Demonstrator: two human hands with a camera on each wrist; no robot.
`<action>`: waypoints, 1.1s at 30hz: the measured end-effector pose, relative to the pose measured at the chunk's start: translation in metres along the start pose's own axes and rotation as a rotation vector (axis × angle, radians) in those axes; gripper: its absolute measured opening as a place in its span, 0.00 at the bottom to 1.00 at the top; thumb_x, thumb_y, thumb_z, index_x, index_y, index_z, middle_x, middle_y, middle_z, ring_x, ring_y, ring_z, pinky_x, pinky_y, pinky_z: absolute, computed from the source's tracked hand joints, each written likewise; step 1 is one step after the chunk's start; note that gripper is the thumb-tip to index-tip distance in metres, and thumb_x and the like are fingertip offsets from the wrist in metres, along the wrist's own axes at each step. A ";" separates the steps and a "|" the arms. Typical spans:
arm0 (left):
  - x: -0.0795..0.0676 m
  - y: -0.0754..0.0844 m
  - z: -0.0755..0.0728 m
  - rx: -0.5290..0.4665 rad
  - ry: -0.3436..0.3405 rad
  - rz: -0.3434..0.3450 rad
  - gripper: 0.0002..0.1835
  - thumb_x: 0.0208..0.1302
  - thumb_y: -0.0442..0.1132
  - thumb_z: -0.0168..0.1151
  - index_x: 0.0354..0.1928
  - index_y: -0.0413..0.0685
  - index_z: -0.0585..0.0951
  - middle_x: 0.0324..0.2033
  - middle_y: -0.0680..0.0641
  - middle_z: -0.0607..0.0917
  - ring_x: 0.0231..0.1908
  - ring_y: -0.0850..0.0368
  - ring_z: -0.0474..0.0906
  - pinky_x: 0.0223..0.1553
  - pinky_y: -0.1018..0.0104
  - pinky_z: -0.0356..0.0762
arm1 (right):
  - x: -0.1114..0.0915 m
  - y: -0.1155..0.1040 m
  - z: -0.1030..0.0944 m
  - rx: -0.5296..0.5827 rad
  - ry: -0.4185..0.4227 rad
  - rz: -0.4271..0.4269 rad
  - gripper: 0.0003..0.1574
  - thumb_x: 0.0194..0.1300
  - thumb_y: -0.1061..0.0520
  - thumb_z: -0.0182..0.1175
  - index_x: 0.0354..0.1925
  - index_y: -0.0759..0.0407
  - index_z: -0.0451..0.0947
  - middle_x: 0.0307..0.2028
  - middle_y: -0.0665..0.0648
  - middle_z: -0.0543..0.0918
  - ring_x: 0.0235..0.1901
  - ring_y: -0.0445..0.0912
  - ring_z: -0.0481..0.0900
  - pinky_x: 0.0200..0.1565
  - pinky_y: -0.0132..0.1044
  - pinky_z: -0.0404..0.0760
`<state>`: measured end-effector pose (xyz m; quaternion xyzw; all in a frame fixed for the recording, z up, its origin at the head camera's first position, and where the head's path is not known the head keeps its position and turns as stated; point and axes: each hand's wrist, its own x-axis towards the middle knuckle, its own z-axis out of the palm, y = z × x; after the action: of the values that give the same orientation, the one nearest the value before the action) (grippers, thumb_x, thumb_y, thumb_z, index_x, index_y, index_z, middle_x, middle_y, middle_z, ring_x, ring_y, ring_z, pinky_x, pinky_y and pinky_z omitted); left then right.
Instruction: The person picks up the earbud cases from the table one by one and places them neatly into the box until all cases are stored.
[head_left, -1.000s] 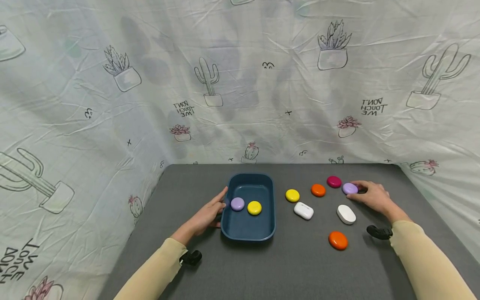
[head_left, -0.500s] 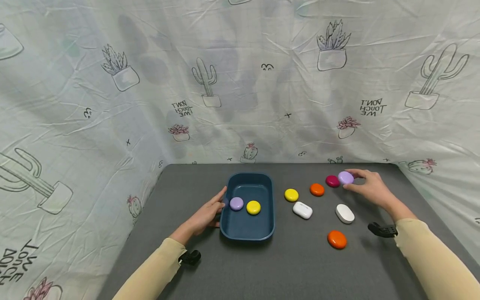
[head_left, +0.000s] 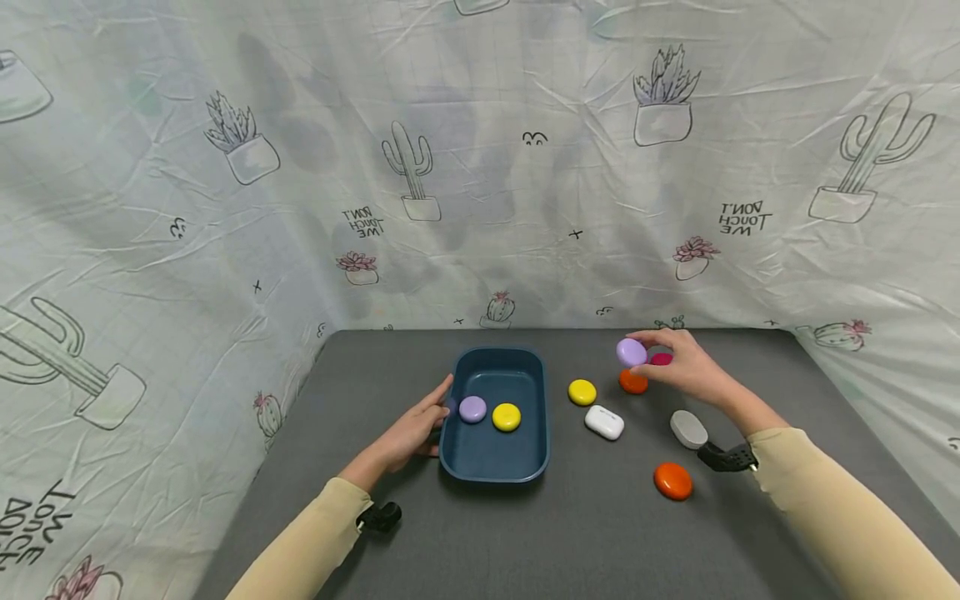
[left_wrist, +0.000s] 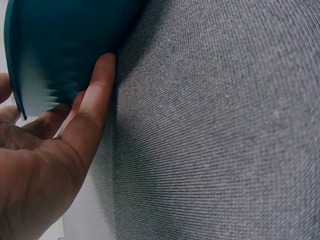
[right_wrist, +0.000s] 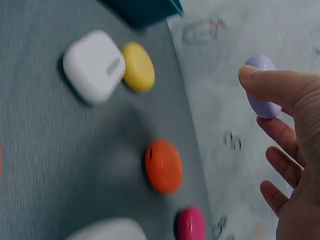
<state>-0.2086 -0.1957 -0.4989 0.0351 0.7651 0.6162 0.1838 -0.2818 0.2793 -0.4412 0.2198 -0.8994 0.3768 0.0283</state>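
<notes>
My right hand pinches a smooth, round lilac disc between thumb and fingers, raised above the table. In the right wrist view the thumb lies across the face of this lilac disc. Below the hand, a magenta disc and an orange disc are partly covered in the head view. My left hand rests with extended fingers against the left side of a dark blue tray. The left wrist view has its fingers touching the tray's outer wall. Inside lie another lilac disc and a yellow disc.
Right of the tray are a yellow disc and a white rounded case. Farther right lie a white oval piece and a larger orange piece. A cactus-print curtain hangs behind the grey table.
My right hand has lifted the lilac disc from the table's right side and carried it left, over the magenta and orange discs. The left hand and tray have stayed put.
</notes>
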 end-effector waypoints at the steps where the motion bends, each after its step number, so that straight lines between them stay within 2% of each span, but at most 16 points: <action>1: 0.000 0.000 0.000 0.000 0.001 0.000 0.35 0.78 0.43 0.45 0.81 0.77 0.51 0.80 0.41 0.50 0.71 0.36 0.64 0.41 0.50 0.82 | 0.002 -0.005 0.003 0.003 -0.013 -0.006 0.35 0.62 0.50 0.74 0.65 0.55 0.78 0.55 0.60 0.79 0.58 0.57 0.62 0.52 0.54 0.64; 6: -0.001 0.001 -0.001 0.001 -0.002 -0.003 0.35 0.79 0.43 0.44 0.81 0.77 0.50 0.80 0.41 0.52 0.71 0.36 0.64 0.41 0.51 0.81 | 0.013 -0.028 0.021 0.022 -0.070 -0.040 0.35 0.62 0.49 0.75 0.66 0.49 0.78 0.55 0.54 0.79 0.58 0.52 0.63 0.54 0.55 0.64; 13: -0.002 0.002 0.000 0.002 0.004 -0.009 0.35 0.79 0.44 0.45 0.81 0.79 0.51 0.80 0.42 0.51 0.70 0.37 0.65 0.40 0.52 0.81 | 0.024 -0.056 0.046 0.013 -0.140 -0.141 0.34 0.62 0.52 0.75 0.65 0.50 0.79 0.54 0.52 0.81 0.59 0.53 0.64 0.55 0.57 0.66; 21: -0.002 0.001 0.000 0.014 0.011 -0.014 0.34 0.79 0.44 0.45 0.80 0.80 0.51 0.80 0.42 0.51 0.70 0.36 0.64 0.41 0.52 0.81 | 0.040 -0.080 0.070 0.020 -0.189 -0.188 0.34 0.60 0.49 0.76 0.64 0.48 0.80 0.53 0.49 0.82 0.57 0.53 0.66 0.55 0.61 0.69; 26: -0.002 0.000 -0.002 0.004 -0.011 -0.005 0.34 0.80 0.44 0.45 0.81 0.79 0.50 0.80 0.42 0.50 0.71 0.37 0.64 0.42 0.50 0.82 | 0.047 -0.095 0.083 -0.004 -0.251 -0.190 0.33 0.60 0.50 0.76 0.64 0.45 0.81 0.55 0.48 0.81 0.59 0.52 0.66 0.55 0.56 0.70; 33: -0.003 -0.002 -0.004 -0.022 -0.039 0.013 0.35 0.80 0.43 0.45 0.81 0.77 0.50 0.80 0.41 0.50 0.71 0.37 0.64 0.45 0.46 0.82 | 0.056 -0.116 0.102 -0.029 -0.351 -0.252 0.33 0.60 0.52 0.76 0.64 0.46 0.81 0.55 0.46 0.82 0.57 0.51 0.67 0.54 0.49 0.71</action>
<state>-0.2063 -0.2005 -0.4997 0.0501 0.7543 0.6250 0.1947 -0.2726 0.1160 -0.4250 0.3922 -0.8613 0.3132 -0.0789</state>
